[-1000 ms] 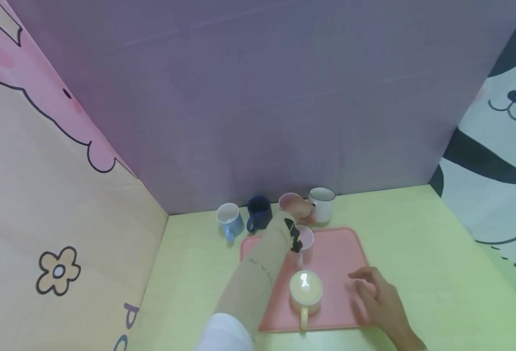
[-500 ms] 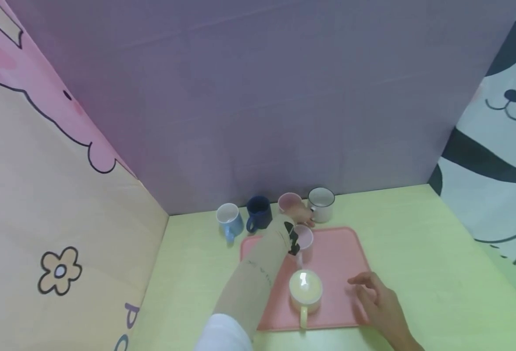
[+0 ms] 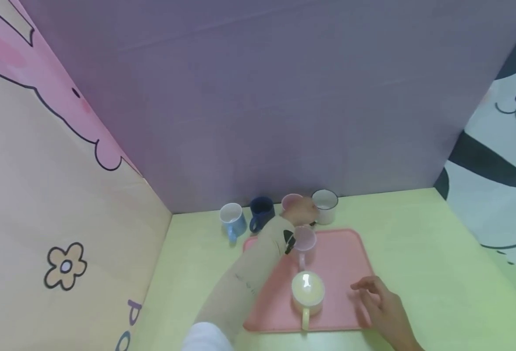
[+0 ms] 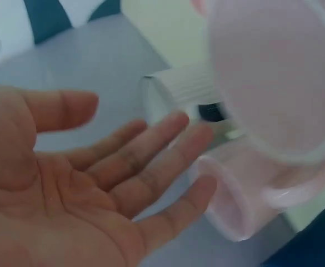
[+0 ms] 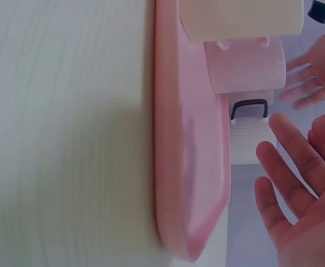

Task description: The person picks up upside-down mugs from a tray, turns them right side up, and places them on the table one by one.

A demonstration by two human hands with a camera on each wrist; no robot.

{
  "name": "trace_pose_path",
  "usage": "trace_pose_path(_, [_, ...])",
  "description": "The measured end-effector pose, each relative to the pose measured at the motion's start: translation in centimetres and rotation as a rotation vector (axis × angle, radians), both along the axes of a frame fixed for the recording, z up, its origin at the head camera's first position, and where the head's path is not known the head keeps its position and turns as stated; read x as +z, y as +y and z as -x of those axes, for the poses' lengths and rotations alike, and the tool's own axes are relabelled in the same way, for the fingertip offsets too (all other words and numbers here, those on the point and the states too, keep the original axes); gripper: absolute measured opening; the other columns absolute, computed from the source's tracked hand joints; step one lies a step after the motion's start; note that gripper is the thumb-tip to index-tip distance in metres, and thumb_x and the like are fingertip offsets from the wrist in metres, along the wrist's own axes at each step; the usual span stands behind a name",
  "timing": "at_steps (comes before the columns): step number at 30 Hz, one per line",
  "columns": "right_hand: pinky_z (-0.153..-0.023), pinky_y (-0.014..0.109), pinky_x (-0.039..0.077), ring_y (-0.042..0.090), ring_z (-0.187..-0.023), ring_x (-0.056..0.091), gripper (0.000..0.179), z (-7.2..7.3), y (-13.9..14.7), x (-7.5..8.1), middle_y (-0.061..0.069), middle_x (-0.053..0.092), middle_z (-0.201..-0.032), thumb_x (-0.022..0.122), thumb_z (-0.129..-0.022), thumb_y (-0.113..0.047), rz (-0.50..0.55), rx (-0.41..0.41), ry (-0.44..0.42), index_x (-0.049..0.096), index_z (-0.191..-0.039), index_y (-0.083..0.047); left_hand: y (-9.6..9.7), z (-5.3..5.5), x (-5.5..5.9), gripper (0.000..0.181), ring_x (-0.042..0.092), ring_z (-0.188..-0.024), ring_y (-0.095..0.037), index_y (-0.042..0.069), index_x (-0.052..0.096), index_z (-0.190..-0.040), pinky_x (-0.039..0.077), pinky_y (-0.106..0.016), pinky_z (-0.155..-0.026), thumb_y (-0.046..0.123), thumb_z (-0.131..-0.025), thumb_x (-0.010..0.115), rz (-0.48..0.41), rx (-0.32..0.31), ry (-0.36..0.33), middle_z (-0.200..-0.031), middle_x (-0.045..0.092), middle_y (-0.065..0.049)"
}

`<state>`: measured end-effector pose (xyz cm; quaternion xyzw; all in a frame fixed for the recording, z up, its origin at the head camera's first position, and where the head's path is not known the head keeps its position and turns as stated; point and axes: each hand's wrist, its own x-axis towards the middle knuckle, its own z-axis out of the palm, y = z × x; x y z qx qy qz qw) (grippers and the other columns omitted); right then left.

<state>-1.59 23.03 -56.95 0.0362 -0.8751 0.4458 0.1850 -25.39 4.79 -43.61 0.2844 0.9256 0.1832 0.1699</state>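
My left hand is over the back row, between a pink mug and a white mug with a dark rim. In the left wrist view its fingers are spread and nearly straight, holding nothing. A pale pink mug stands on the pink tray, just below that wrist. In front of it stands a yellow mug, handle towards me. Beside the tray's right edge hovers my right hand, fingers loosely bent, with nothing in it. The right wrist view shows the white mug's black handle.
A light blue mug and a navy mug stand left in the back row, near the grey-purple backdrop. A pale green tabletop extends right of the tray. Printed side panels flank the table.
My left hand has risen slightly from beside the white mug's handle, uncovering more of the pale pink mug. The right hand stays by the tray. The head view has shifted a little.
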Motion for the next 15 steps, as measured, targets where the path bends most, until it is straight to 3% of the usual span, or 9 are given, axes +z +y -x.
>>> trace_pose_path(2, [-0.093, 0.001, 0.038, -0.007, -0.099, 0.066, 0.027, 0.0, 0.0, 0.0, -0.008, 0.077, -0.1, 0.066, -0.094, 0.004, -0.003, -0.001, 0.003, 0.067, -0.107, -0.02, 0.1, -0.8, 0.9, 0.023, 0.066, -0.092, -0.014, 0.006, 0.069, -0.113, 0.053, -0.024, -0.085, 0.02, -0.104, 0.053, -0.106, 0.009, -0.007, -0.106, 0.073, -0.006])
trace_pose_path(3, [-0.093, 0.001, 0.037, -0.007, -0.098, 0.066, 0.026, -0.1, -0.1, 0.0, -0.008, 0.077, -0.1, 0.066, -0.094, 0.003, -0.004, 0.0, 0.002, 0.067, -0.106, -0.02, 0.2, -1.3, 1.3, 0.023, 0.067, -0.096, -0.013, 0.008, 0.069, -0.117, 0.053, -0.022, -0.086, 0.02, -0.105, 0.053, -0.111, -0.025, 0.022, -0.109, 0.074, -0.004])
trace_pose_path(7, [-0.092, 0.0, 0.037, -0.007, -0.097, 0.067, 0.026, 0.0, -0.2, -0.2, -0.009, 0.077, -0.098, 0.067, -0.093, 0.004, -0.009, 0.003, -0.001, 0.068, -0.103, -0.021, 0.2, -3.2, 1.8, 0.022, 0.068, -0.107, -0.009, 0.016, 0.072, -0.121, 0.052, -0.017, -0.093, 0.018, -0.104, 0.057, -0.08, -0.237, 0.2, -0.117, 0.074, 0.005])
trace_pose_path(10, [-0.092, 0.0, 0.038, -0.006, -0.096, 0.067, 0.027, 0.0, -0.3, -0.2, -0.009, 0.077, -0.098, 0.067, -0.092, 0.005, -0.016, 0.009, -0.002, 0.067, -0.101, -0.02, -0.1, -4.4, 1.7, 0.017, 0.066, -0.104, -0.008, 0.025, 0.076, -0.112, 0.052, -0.018, -0.091, 0.022, -0.101, 0.064, 0.041, -0.408, 0.371, -0.11, 0.074, 0.009])
trace_pose_path(12, [-0.091, 0.0, 0.038, -0.005, -0.095, 0.067, 0.026, 0.0, -0.3, -0.2, -0.009, 0.077, -0.097, 0.067, -0.092, 0.005, -0.015, 0.012, -0.004, 0.067, -0.1, -0.019, -0.3, -5.0, 1.5, 0.013, 0.065, -0.1, -0.006, 0.033, 0.077, -0.107, 0.053, -0.02, -0.082, 0.028, -0.099, 0.068, 0.155, -0.485, 0.466, -0.106, 0.073, 0.014])
trace_pose_path(13, [-0.092, -0.001, 0.037, -0.005, -0.095, 0.067, 0.026, -0.1, -0.4, -0.1, -0.009, 0.077, -0.097, 0.067, -0.092, 0.005, -0.014, 0.013, -0.005, 0.067, -0.1, -0.019, -0.4, -5.3, 1.3, 0.012, 0.064, -0.097, -0.005, 0.036, 0.077, -0.104, 0.052, -0.021, -0.079, 0.029, -0.097, 0.07, 0.209, -0.517, 0.495, -0.103, 0.073, 0.015])
trace_pose_path(15, [-0.092, -0.001, 0.036, -0.005, -0.094, 0.068, 0.026, -0.2, -0.5, -0.1, -0.01, 0.077, -0.096, 0.068, -0.092, 0.005, -0.01, 0.015, -0.008, 0.067, -0.101, -0.02, -0.8, -5.9, 1.0, 0.011, 0.062, -0.087, -0.003, 0.039, 0.076, -0.096, 0.049, -0.022, -0.075, 0.03, -0.095, 0.071, 0.301, -0.525, 0.499, -0.094, 0.072, 0.019])
